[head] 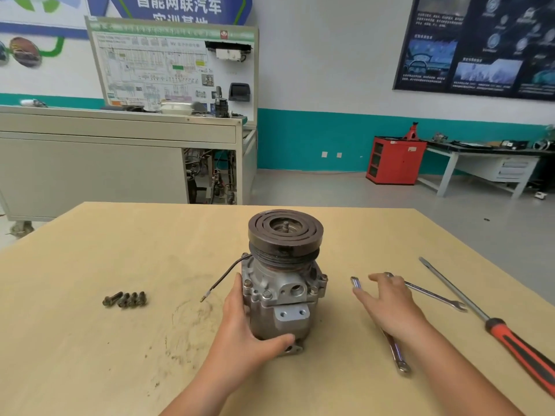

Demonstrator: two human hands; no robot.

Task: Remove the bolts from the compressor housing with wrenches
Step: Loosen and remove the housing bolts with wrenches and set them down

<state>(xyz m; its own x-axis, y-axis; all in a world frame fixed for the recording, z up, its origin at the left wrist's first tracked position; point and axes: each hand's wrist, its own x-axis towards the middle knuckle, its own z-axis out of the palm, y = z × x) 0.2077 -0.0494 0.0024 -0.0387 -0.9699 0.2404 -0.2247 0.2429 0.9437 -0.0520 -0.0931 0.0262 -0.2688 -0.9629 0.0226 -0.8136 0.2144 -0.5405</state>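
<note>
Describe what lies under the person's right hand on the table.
A silver wrench runs under the right hand; its ends show beyond the fingertips and below the wrist. The hand covers its middle, so contact cannot be told. The left hand grips the compressor.

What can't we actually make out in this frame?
Head view: back of the compressor housing, hidden by its own body; its left flank, by the left hand gripping it.
Middle of the near wrench, under the right hand; contact unclear.
Screwdriver handle end, cut off by the right edge.
Loose bolts: too small to count surely.
</note>
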